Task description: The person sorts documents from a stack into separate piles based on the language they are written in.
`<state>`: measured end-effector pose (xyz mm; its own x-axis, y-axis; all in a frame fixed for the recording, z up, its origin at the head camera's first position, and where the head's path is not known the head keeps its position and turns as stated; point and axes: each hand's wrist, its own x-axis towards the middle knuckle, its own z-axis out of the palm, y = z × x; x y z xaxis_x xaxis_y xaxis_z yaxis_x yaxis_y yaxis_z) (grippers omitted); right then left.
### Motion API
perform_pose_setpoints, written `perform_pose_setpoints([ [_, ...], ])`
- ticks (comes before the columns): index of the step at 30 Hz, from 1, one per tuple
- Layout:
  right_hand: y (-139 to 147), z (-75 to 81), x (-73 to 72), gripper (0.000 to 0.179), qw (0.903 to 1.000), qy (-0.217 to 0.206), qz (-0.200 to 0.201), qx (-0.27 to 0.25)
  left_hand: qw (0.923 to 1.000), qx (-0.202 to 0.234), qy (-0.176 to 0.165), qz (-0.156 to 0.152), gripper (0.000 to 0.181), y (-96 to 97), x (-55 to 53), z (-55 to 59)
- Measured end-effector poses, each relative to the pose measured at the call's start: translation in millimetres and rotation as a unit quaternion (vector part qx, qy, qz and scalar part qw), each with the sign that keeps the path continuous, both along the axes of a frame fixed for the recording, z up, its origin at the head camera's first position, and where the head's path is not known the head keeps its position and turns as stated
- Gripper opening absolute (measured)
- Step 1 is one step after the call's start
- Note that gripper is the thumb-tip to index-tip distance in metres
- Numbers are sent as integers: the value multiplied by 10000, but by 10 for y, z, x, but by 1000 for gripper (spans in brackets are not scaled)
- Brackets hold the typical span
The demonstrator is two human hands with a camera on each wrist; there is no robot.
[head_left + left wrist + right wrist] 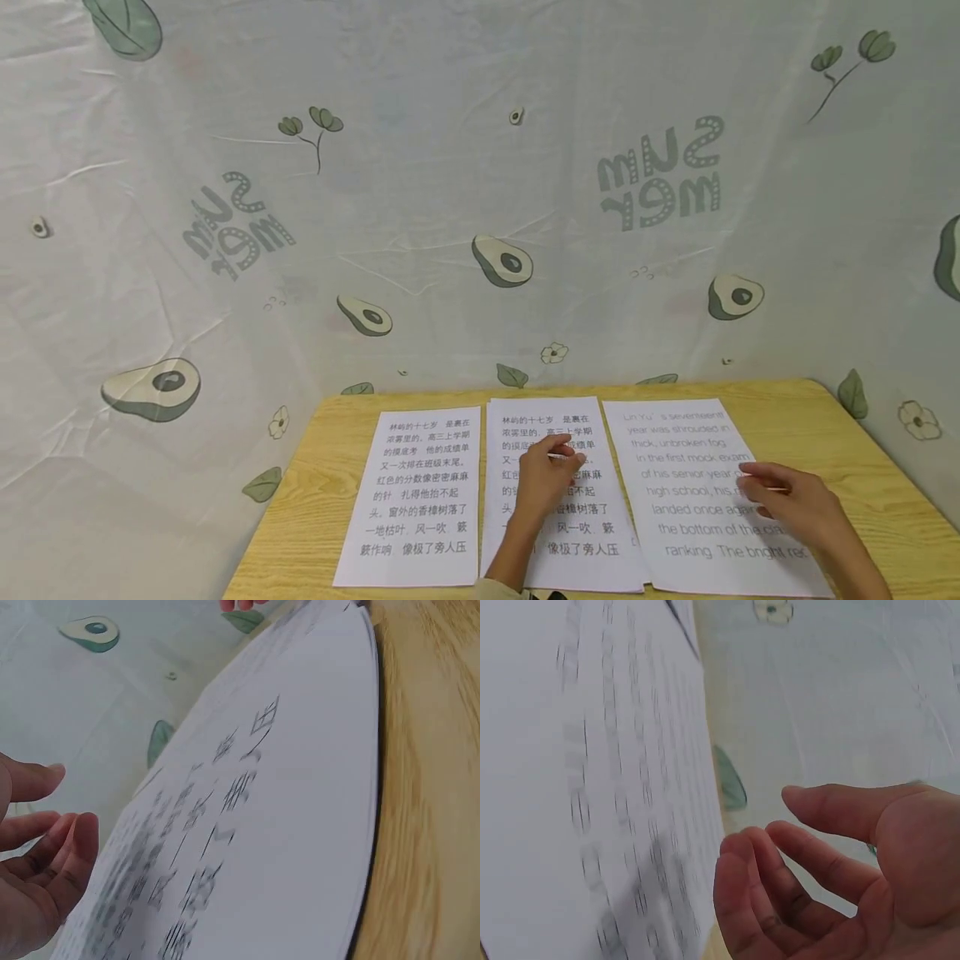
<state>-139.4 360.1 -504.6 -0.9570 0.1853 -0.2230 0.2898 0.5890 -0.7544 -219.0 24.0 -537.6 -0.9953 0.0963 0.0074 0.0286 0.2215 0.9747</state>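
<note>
Three stacks or sheets of printed paper lie side by side on a wooden table. The left sheet and the middle sheet bear Chinese text, and the right sheet bears English text. Over the middle sheet hovers my left hand, its fingers loosely bent with nothing between them. My right hand is above the right edge of the English sheet, thumb and fingers apart and holding nothing. Both wrist views show a gap between thumb and fingers. The middle sheet's edge looks layered in the left wrist view.
The yellow wood-grain table stands against a pale cloth backdrop printed with avocados, leaves and mirrored lettering. The middle and right papers nearly touch; a strip of table shows between the left and middle ones at the bottom.
</note>
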Motion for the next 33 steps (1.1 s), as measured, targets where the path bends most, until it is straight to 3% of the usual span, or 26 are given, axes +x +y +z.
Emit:
perform_pose_setpoints([
  [5,-401,-14,-120,59,9975,-61,89,-705,9999,-160,29,3,46,-293,7,2],
  [12,-848,-63,-254,57,9940,29,308,-1051,9991,-403,-13,91,45,-687,-6,-50],
  [21,-1170,-94,-321,53,9953,149,416,-864,9962,-758,34,425,41,-1067,-8,-56],
  [27,-1292,-126,-347,50,9963,215,465,-689,9934,-924,-82,675,40,-1196,-10,-80],
  [33,-1359,-158,-351,49,9971,350,516,-440,9911,-1115,-182,709,42,-1256,-5,-104],
])
